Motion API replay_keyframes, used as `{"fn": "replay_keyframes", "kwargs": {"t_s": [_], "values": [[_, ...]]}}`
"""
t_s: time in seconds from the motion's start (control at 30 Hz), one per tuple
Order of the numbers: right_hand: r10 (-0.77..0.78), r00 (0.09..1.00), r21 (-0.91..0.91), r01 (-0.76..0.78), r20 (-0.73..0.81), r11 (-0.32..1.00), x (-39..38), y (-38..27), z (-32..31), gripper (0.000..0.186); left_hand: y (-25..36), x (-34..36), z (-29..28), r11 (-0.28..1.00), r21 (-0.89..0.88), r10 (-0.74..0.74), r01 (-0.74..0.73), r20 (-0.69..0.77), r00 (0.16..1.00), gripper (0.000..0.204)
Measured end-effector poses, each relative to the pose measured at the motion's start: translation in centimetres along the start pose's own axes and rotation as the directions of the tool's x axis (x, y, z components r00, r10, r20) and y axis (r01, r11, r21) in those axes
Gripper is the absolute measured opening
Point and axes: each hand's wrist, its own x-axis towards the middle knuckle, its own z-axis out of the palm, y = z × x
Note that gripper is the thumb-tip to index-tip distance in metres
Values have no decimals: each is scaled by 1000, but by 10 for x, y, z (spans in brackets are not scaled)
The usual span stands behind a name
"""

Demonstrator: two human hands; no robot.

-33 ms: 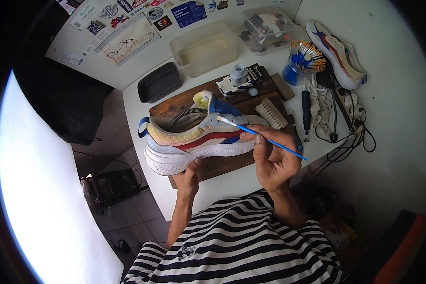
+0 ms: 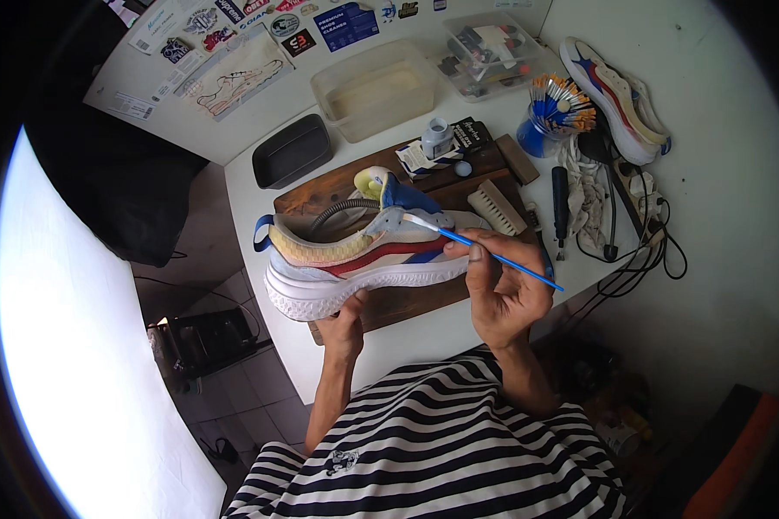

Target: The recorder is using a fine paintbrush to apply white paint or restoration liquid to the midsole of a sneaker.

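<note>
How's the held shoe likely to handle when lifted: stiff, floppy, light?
The shoe is probably light for its size, given its foam-looking white sole. Its tongue likely flops, being padded and leaning outward. The sides may hold shape better, with a ribbed coil inside the opening.

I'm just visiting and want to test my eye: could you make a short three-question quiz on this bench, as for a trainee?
1. Multiple choice: what does the right hand hold?
a) a sponge
b) a blue-handled paintbrush
c) scissors

2. True or false: the left hand is pushed inside the shoe.

3. Fill in: in the picture, the black tray sits to the ____ of the translucent tub.

Key: 1 b; 2 false, it grips the white sole; 3 left.
</note>
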Motion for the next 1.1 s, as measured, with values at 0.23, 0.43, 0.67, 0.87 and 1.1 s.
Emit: {"fn": "replay_keyframes", "kwargs": {"t_s": [0.23, 0.43, 0.67, 0.87, 1.1], "values": [[15, 999, 45, -14, -30, 999, 3, -5, 2, 19, 4, 2, 5, 1000, -19, -1, 2, 11, 1000, 44], [47, 999, -19, -47, -20, 999, 1, 2, -6, 18, -4, 1, -8, 993, 106, -46, 45, 3, 999, 59], [66, 997, 57, -65, -31, 996, 5, -2, -2, 17, 3, 2, 2, 1000, 4, -8, 8, 0, 1000, 41], [56, 997, 63, -53, -54, 997, 4, -6, -4, 17, 2, 0, 0, 1000, 25, -16, 16, -10, 1000, 40], [-36, 999, 67, 34, 14, 997, 7, -3, 3, 20, 5, 0, 5, 999, 37, -11, 12, -22, 1000, 38]]}}
